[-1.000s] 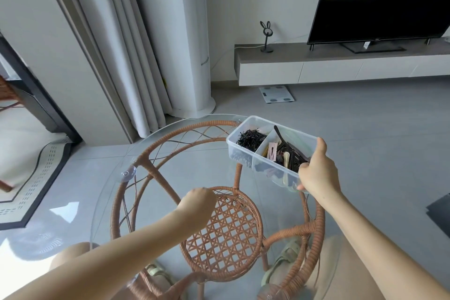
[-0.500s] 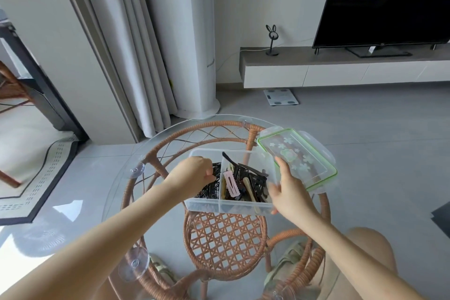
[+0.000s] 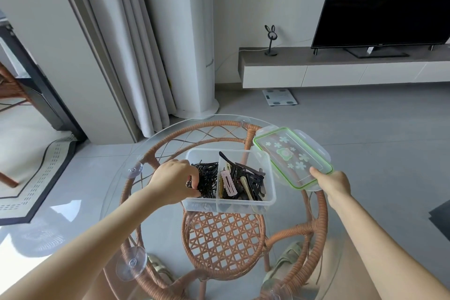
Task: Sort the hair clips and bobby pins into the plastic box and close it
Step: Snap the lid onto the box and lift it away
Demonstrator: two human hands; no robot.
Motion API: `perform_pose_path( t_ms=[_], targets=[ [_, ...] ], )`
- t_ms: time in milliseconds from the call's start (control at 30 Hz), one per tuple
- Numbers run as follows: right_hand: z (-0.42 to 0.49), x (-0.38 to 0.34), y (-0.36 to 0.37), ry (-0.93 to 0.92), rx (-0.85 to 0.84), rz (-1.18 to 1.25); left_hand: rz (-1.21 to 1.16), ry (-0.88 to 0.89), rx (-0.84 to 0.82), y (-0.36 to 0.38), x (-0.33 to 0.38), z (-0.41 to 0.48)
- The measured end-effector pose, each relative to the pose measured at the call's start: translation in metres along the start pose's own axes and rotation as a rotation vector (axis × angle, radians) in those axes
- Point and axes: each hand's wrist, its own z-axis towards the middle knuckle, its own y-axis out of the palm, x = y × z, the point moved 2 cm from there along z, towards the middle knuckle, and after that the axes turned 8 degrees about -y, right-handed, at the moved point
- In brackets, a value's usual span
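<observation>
A clear plastic box (image 3: 258, 206) with two compartments sits open on the round glass table (image 3: 117, 192). Its left compartment holds a pile of black bobby pins (image 3: 207, 178). Its right compartment holds several hair clips (image 3: 246, 181), mostly black, one pink. My left hand (image 3: 174, 181) grips the box's left wall, fingers reaching into the bobby pins. My right hand (image 3: 332, 181) holds the near end of the clear lid (image 3: 292, 156), which has a green rim and flower prints and lies tilted just right of the box.
The glass top rests on a rattan frame (image 3: 219, 246) with suction cups. A curtain (image 3: 136, 44) and white column stand behind the table. A TV (image 3: 389, 2) on a low cabinet and a floor scale (image 3: 280, 97) lie beyond. My sandalled feet show below.
The box came from the table's far right edge to the middle and was set down. My left hand took its left wall. My right hand left the box and took the lid.
</observation>
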Motion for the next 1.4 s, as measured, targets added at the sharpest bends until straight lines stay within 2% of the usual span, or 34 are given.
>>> perform_pose_path(
  t_ms=[200, 233, 333, 400, 467, 533, 633, 700, 800, 867, 967, 1033, 1100, 1200, 1300, 1400],
  targets=[
    [-0.003, -0.014, -0.002, -0.081, 0.244, -0.041, -0.011, -0.006, -0.037, -0.005, -0.001, 0.004],
    [-0.003, -0.02, -0.003, -0.104, 0.25, 0.043, -0.043, -0.014, -0.062, -0.006, -0.002, 0.004],
    [-0.011, -0.045, 0.0, -0.117, 0.163, 0.552, -0.186, -0.048, -0.113, -0.015, -0.006, 0.007],
    [-0.019, -0.066, -0.001, -0.227, 0.138, 0.613, -0.327, -0.087, -0.1, -0.021, -0.008, 0.01],
    [-0.03, -0.086, 0.001, -0.391, 0.083, 0.604, -0.532, -0.173, -0.023, -0.03, -0.01, 0.011],
    [-0.047, -0.101, 0.004, -0.565, 0.001, 0.542, -0.833, -0.333, 0.046, -0.039, -0.013, 0.013],
    [-0.07, -0.113, 0.011, -0.827, -0.104, 0.341, -1.492, -0.561, -0.071, -0.047, -0.018, 0.016],
    [-0.085, -0.111, 0.019, -0.951, -0.251, 0.282, -1.677, -0.621, -0.147, -0.047, -0.024, 0.017],
    [-0.097, -0.1, 0.027, -1.009, -0.458, 0.251, -1.582, -0.6, -0.167, -0.041, -0.031, 0.016],
    [-0.097, -0.093, 0.029, -1.023, -0.478, 0.277, -1.513, -0.629, -0.145, -0.034, -0.035, 0.015],
    [-0.096, -0.087, 0.029, -0.993, -0.545, 0.357, -1.257, -0.674, -0.088, -0.027, -0.04, 0.012],
    [-0.094, -0.083, 0.028, -0.972, -0.59, 0.349, -1.272, -0.662, -0.173, -0.024, -0.035, 0.01],
    [-0.094, -0.077, 0.026, -0.964, -0.642, 0.272, -1.362, -0.627, -0.26, -0.023, -0.028, 0.008],
    [-0.087, -0.064, 0.021, -0.99, -0.646, 0.02, -1.295, -0.562, -0.256, -0.017, -0.024, 0.004],
    [-0.084, -0.056, 0.015, -1.15, -0.604, -0.208, -1.213, -0.551, -0.231, -0.008, -0.024, -0.004],
    [-0.087, -0.054, 0.015, -1.348, -0.603, -0.288, -1.208, -0.555, -0.223, -0.002, -0.028, -0.008]
  ],
)
